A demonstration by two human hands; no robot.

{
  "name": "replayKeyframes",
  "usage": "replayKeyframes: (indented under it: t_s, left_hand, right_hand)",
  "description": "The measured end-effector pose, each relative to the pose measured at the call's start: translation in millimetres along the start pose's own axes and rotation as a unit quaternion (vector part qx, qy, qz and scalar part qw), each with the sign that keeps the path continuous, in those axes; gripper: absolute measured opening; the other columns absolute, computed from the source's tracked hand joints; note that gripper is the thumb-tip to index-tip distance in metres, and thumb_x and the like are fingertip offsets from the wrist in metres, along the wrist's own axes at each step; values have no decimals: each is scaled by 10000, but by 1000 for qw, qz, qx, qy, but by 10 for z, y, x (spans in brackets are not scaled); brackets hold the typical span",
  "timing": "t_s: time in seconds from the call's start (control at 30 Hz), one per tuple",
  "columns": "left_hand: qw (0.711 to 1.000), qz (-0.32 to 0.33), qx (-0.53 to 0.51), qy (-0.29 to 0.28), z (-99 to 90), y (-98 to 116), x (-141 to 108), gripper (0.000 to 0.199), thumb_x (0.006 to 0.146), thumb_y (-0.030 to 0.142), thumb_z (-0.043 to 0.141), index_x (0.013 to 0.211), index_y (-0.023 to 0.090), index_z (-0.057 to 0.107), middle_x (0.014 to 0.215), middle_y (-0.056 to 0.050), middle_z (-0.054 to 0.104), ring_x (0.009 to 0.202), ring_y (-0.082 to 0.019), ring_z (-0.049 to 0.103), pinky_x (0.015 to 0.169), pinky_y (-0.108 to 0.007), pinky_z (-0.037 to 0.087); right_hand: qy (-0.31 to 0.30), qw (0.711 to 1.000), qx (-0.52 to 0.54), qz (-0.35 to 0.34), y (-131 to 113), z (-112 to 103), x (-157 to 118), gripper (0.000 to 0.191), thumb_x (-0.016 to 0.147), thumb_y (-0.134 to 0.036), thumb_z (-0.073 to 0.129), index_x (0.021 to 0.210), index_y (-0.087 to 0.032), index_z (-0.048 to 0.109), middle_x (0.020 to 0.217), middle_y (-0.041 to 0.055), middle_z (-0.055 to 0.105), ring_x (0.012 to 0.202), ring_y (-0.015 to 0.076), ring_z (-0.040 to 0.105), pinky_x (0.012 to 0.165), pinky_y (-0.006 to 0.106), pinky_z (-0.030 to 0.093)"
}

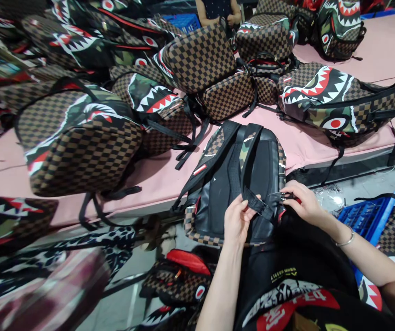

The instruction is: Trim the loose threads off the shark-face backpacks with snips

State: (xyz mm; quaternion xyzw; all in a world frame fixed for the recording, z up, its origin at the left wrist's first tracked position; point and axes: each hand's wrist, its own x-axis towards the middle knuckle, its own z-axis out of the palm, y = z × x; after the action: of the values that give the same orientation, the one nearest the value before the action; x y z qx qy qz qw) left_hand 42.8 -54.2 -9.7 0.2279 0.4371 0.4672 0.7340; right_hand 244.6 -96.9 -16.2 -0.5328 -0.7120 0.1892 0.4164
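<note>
A checkered backpack (213,202) leans over the front edge of the pink table, its black padded back and shoulder straps facing up. My left hand (240,216) is closed on the lower part of a black shoulder strap (257,204). At the backpack's right side, my right hand (299,197) pinches a small dark metallic item (280,196), too small to name, near the strap's lower end. The lower edge of the backpack rests close to my body.
More checkered shark-face backpacks lie on the pink table (300,158), on the left (90,156) and right (335,105). Blue crates (368,216) stand on the floor at right. Another person (218,11) is across the table. Patterned cloth (69,285) is at lower left.
</note>
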Motion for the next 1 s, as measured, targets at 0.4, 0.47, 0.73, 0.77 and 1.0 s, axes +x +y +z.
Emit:
replayKeyframes:
  t_s: [0.4,0.47,0.73,0.77,1.0]
  left_hand:
    - [999,-11,37,-23,55,-1,-37,320,649,176,637,961,104,632,831,-93,715,801,-211,671,647,-268,542]
    - [999,-12,39,-21,49,6,-38,316,656,175,630,963,100,623,831,-99,715,820,-220,671,658,-275,546]
    - [999,-10,39,-12,26,9,-23,335,646,180,636,969,96,614,829,-98,714,852,-241,668,718,-331,551]
    - [999,-10,39,-12,27,9,-23,333,644,179,636,966,96,614,827,-99,714,854,-243,667,719,-333,551]
    - [999,-16,45,-22,64,10,-36,333,641,185,638,964,108,620,796,-80,710,812,-221,672,714,-319,545]
  right_hand:
    - [-90,982,-74,-152,-35,-12,333,189,899,-300,461,898,-169,597,838,65,632,791,181,552,710,316,408]
    - [-90,981,-79,-150,-34,-12,332,196,901,-298,456,877,-167,599,818,63,630,770,178,546,694,312,397]
    - [-126,978,-52,-157,17,-83,348,199,898,-309,460,966,-168,584,884,74,618,826,182,546,742,318,421]
    - [-131,977,-54,-159,16,-94,358,200,898,-311,460,964,-169,584,883,72,615,829,182,546,745,317,422]
    - [-147,972,-71,-169,-45,-68,386,230,909,-340,429,952,-176,585,884,69,605,830,177,536,738,304,406]
